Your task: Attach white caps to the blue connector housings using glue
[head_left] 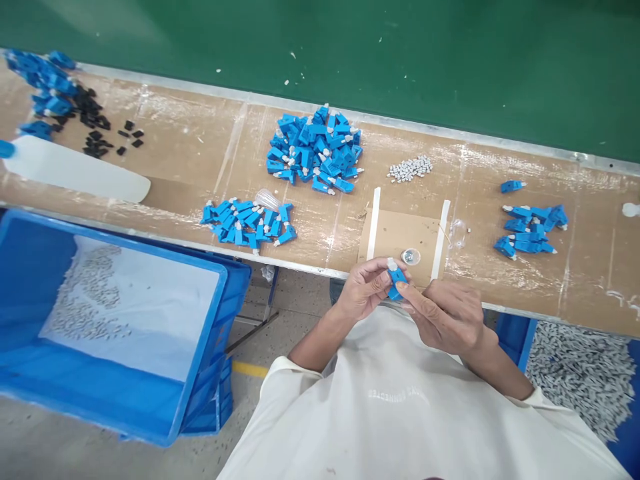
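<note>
Both my hands hold one small blue plastic part (pixel 397 276) with a whitish tip, just over the table's near edge. My left hand (pixel 364 291) grips it from the left, fingers closed around its side. From the right, my right hand (pixel 447 315) presses thumb and fingertips onto its lower end; its other fingers are curled. Just beyond the part lies a small round clear dish (pixel 411 257) with something shiny in it. It sits on a cardboard sheet (pixel 407 230) taped down by two white strips.
Blue parts lie in a big pile (pixel 315 150), a nearer pile (pixel 250 223) and a right-hand group (pixel 533 230). Small grey-white pieces (pixel 411 169) lie beyond the cardboard. Black pieces (pixel 93 110) and a white bottle (pixel 75 170) are far left. Blue bins (pixel 200 340) stand below the table.
</note>
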The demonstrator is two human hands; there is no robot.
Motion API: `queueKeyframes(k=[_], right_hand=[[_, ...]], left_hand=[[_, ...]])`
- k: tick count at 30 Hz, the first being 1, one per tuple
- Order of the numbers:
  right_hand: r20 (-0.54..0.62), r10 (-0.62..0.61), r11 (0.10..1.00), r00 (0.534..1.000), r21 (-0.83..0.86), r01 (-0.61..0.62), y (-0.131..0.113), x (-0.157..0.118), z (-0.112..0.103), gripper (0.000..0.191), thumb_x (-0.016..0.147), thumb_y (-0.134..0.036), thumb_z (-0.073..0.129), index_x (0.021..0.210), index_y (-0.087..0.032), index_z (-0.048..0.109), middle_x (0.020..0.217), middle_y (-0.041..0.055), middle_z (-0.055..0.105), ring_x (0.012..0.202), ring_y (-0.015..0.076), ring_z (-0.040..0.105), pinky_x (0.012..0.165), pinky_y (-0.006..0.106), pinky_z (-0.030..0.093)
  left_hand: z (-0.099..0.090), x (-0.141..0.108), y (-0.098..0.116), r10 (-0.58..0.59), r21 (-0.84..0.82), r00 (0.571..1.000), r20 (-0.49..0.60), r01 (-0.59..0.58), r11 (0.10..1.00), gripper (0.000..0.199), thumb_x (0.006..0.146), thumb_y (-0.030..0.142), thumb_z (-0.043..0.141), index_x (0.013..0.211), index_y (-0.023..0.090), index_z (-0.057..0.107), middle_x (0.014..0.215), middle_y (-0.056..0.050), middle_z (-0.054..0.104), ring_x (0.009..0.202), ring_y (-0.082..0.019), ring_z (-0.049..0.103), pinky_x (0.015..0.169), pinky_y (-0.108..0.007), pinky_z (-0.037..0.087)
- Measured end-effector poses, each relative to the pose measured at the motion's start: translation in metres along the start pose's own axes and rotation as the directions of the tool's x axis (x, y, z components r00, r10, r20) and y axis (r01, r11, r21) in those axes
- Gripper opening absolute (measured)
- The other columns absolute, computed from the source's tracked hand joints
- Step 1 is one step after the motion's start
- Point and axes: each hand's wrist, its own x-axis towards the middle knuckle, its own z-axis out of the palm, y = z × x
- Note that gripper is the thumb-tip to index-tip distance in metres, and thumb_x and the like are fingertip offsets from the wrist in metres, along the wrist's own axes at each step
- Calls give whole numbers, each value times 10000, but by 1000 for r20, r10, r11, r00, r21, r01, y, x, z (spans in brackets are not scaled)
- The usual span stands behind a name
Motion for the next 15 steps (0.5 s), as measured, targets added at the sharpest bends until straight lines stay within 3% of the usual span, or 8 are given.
queueKeyframes(k=[7, 15], right_hand=[[37, 53, 998, 998, -22, -52, -1, -7, 4, 675, 947, -199, 662, 1577, -256, 425, 603, -33, 580, 514, 156, 459, 498, 283, 367], [60, 72, 997, 996, -21, -71, -4, -8, 8, 631, 954, -190, 644, 1550, -259, 448, 700, -7, 655, 551, 143, 504, 536, 280, 379]], left_hand=[[5, -1, 1, 62, 15, 997, -47, -61, 998, 480, 596, 499, 949, 872, 163, 745, 879, -86, 731, 1012, -292, 724, 813, -348, 579], [7, -3, 0, 145, 49, 985, -89, -141, 989, 430, 612, 508, 936, 845, 190, 763, 879, -71, 708, 1061, -304, 704, 835, -356, 579]])
